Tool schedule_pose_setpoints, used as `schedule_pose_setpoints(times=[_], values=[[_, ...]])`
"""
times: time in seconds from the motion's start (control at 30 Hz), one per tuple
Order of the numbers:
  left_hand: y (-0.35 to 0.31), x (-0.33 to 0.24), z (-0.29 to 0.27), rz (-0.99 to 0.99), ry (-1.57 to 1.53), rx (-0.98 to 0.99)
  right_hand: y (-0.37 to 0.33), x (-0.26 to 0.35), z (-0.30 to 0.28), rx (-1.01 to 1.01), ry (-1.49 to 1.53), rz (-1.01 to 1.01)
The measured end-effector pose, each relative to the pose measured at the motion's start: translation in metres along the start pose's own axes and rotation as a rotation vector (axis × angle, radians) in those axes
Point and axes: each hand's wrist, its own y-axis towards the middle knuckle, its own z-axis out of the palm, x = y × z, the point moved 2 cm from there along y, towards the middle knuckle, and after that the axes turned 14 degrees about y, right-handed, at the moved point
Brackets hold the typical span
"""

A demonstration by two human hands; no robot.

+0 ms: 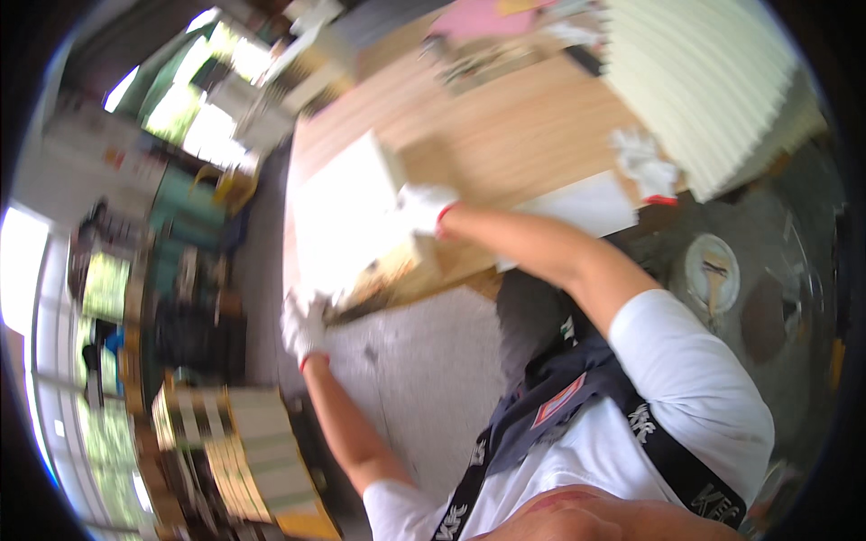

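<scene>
A white, box-shaped block [347, 203], its top washed out by light and its near side brownish, sits at the table's near left edge. Whether it is a box or a stack of sheets, I cannot tell. My left hand [304, 326], in a white glove with a red cuff, grips its near left corner. My right hand [422, 209], gloved the same way, presses against its right edge with the fingers closed over it. Motion blurs both hands' fingers. A flat white sheet [582, 212] lies to the right on the wooden table [505, 126].
A spare white glove [642, 162] lies by the table's right edge, beside a tall stack of ridged cream sheets [695, 81]. A tray of small items [492, 68] and pink sheets [487, 18] are at the back. A round tub with a brush [713, 273] stands lower right; stacked bundles [239, 451] lower left.
</scene>
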Motion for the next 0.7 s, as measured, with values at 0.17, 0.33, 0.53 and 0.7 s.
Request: schedule_pose_setpoints(times=[0.17,0.33,0.53,0.7], values=[[0.013,-0.16,-0.043,0.48,-0.217,-0.175,-0.04,-0.005,-0.034,-0.036,0.079,-0.089],[-0.044,-0.379,-0.098,0.954,-0.465,-0.02,-0.108,-0.039,-0.098,0.027,0.154,-0.152],[-0.117,-0.569,-0.144,1.422,-0.613,-0.247,-0.195,-0.074,-0.167,-0.032,0.243,-0.025],[-0.14,-0.66,-0.16,1.52,-0.549,-0.411,-0.239,-0.092,-0.196,-0.043,0.274,0.0]])
